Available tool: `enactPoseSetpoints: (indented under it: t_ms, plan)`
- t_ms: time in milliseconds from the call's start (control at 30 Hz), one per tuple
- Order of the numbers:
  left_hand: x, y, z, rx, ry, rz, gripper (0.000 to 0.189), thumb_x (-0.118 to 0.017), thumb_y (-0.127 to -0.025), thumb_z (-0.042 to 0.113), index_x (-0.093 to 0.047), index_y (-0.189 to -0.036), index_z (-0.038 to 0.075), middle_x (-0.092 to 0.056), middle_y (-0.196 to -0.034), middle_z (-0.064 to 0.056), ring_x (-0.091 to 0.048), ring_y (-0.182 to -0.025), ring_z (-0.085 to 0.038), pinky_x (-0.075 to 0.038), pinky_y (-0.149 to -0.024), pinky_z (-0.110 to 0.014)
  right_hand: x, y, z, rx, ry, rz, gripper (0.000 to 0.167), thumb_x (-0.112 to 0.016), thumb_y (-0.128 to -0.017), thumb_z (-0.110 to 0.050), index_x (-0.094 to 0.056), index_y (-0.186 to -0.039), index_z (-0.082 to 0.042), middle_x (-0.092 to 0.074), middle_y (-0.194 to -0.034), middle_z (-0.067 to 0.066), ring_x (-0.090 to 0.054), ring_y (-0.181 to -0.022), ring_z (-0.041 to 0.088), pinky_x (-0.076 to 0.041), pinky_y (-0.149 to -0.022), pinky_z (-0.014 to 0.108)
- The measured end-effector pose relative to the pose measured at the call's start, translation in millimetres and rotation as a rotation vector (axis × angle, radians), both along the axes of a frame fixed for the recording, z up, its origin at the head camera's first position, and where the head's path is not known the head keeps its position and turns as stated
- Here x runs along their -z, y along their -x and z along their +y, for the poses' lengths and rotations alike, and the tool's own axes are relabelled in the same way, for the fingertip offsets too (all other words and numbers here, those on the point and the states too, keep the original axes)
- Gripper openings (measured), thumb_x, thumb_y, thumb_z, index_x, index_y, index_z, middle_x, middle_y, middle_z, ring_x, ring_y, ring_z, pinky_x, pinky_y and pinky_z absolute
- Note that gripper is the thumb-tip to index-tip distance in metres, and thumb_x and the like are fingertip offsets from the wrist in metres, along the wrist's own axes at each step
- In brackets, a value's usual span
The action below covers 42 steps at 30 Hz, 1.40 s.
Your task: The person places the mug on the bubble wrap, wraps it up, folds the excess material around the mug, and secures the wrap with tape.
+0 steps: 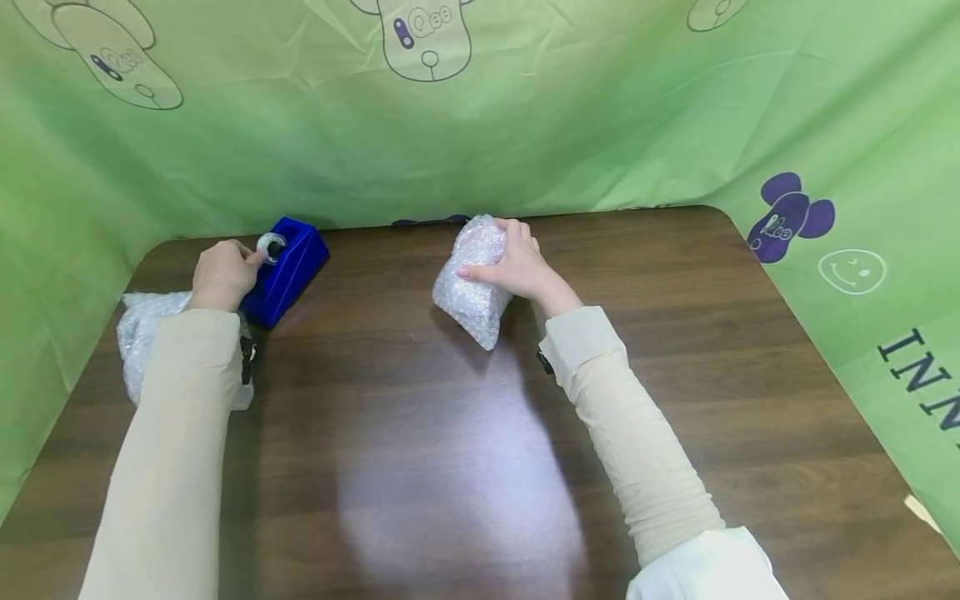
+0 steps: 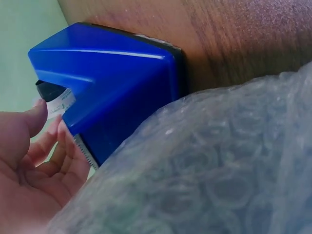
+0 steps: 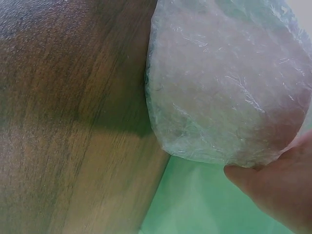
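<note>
Bubble-wrapped bundle (image 1: 469, 293) near the far edge of the surface (image 1: 390, 350), the right hand (image 1: 521, 265) spread around it, gripping.
Left hand (image 1: 223, 273) pinches tape (image 2: 62, 101) on the blue dispenser (image 1: 292, 275), far left corner.

Disp. (image 1: 296, 271) blue, tape print (image 2: 62, 104) poss. greenish, pkg (image 1: 472, 283) whitish, tbl (image 1: 712, 367) brown woodgrain.

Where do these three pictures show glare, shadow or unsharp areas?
Head view: whitish glare on the wooden table; left wrist view: the near bubble wrap looks soft, the blue tape dispenser sharper; right wrist view: small highlights on the bubble-wrapped parcel, dark shadow on the table beside it.
</note>
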<state>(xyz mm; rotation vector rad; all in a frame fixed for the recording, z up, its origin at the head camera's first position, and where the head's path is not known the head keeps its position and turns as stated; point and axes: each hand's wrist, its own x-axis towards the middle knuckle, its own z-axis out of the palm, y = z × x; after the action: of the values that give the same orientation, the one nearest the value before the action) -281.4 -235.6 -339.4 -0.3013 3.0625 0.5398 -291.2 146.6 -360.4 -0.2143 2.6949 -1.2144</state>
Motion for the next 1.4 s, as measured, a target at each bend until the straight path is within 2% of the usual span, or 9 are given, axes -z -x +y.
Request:
enactPoseSetpoints:
  t_ms: [233,433,533,833,967,1033,1167,1267,1400]
  plan:
    - [6.6,0.4,1.6,-0.054,-0.04,0.075,0.036,-0.052,-0.097,0.026,-0.062,-0.103,-0.009,-0.061,-0.111,-0.032,-0.055,-0.103,-0.05,-0.045,-0.086,-0.057,0.8,-0.2,-1,-0.004,-0.001,0.005,0.1,-0.078,-0.074,-0.045,-0.019,-0.147,-0.008,-0.025,-0.147,0.016,-0.025,-0.135,0.032,-0.03,-0.114,0.044]
    - [5.8,4.1,11.6,-0.141,-0.104,0.183,0.033,-0.056,-0.095,0.023,-0.064,-0.101,-0.009,-0.062,-0.11,-0.031,-0.055,-0.103,-0.05,-0.044,-0.089,-0.056,0.9,0.1,0,0.003,-0.005,0.01,0.1,-0.078,-0.074,-0.046,-0.019,-0.146,-0.008,-0.025,-0.147,0.015,-0.025,-0.135,0.032,-0.03,-0.113,0.044]
    - [2.8,4.4,14.2,-0.163,-0.109,0.179,0.033,-0.057,-0.094,0.022,-0.065,-0.101,-0.009,-0.063,-0.11,-0.03,-0.056,-0.104,-0.05,-0.045,-0.09,-0.056,0.9,-0.3,0,0.002,0.001,0.005,0.1,-0.078,-0.074,-0.046,-0.019,-0.146,-0.008,-0.025,-0.148,0.015,-0.025,-0.135,0.032,-0.031,-0.113,0.044]
    - [-6.5,-0.2,2.6,-0.088,-0.112,0.073,0.036,-0.058,-0.093,0.022,-0.064,-0.107,-0.011,-0.061,-0.113,-0.031,-0.05,-0.111,-0.051,-0.041,-0.097,-0.057,0.6,-1.1,0,0.005,0.013,0.006,0.101,-0.078,-0.073,-0.046,-0.02,-0.146,-0.009,-0.024,-0.148,0.015,-0.026,-0.134,0.032,-0.031,-0.113,0.045]
    - [-11.9,-0.1,0.5,-0.092,-0.126,0.021,0.036,-0.06,-0.091,0.02,-0.064,-0.107,-0.011,-0.061,-0.114,-0.031,-0.047,-0.114,-0.051,-0.04,-0.101,-0.056,-0.1,-1.6,0,0.006,0.013,0.001,0.101,-0.078,-0.074,-0.046,-0.019,-0.147,-0.009,-0.024,-0.149,0.015,-0.026,-0.135,0.032,-0.031,-0.113,0.045]
    - [-14.6,1.7,1.0,-0.107,-0.105,-0.011,0.037,-0.061,-0.09,0.021,-0.065,-0.108,-0.011,-0.06,-0.116,-0.032,-0.045,-0.117,-0.052,-0.039,-0.103,-0.055,-0.2,-1.7,0,0.007,0.01,0.001,0.101,-0.078,-0.074,-0.046,-0.019,-0.147,-0.009,-0.024,-0.149,0.015,-0.026,-0.134,0.032,-0.031,-0.113,0.045]
    - [-21.0,6.1,2.7,-0.135,-0.034,-0.143,0.058,-0.057,-0.093,0.028,-0.05,-0.12,-0.023,-0.047,-0.127,-0.041,-0.04,-0.123,-0.054,-0.038,-0.107,-0.054,0.5,-1.4,1,0.012,0.009,0.003,0.1,-0.078,-0.074,-0.045,-0.02,-0.147,-0.009,-0.024,-0.148,0.015,-0.026,-0.134,0.032,-0.031,-0.113,0.045]
    - [-24.8,7.4,2.6,-0.125,-0.005,-0.237,0.067,-0.053,-0.095,0.03,-0.037,-0.128,-0.027,-0.039,-0.131,-0.045,-0.04,-0.123,-0.054,-0.039,-0.106,-0.055,1.4,-0.6,1,0.013,0.015,0.003,0.1,-0.078,-0.074,-0.045,-0.02,-0.147,-0.009,-0.024,-0.148,0.015,-0.026,-0.134,0.032,-0.031,-0.113,0.045]
    - [-27.4,6.5,0.9,-0.096,-0.001,-0.285,0.064,-0.05,-0.096,0.029,-0.039,-0.127,-0.026,-0.04,-0.129,-0.045,-0.043,-0.121,-0.053,-0.04,-0.104,-0.056,2.4,0.9,1,0.013,0.02,0.002,0.101,-0.078,-0.073,-0.046,-0.02,-0.147,-0.009,-0.024,-0.148,0.015,-0.026,-0.135,0.032,-0.031,-0.113,0.046]
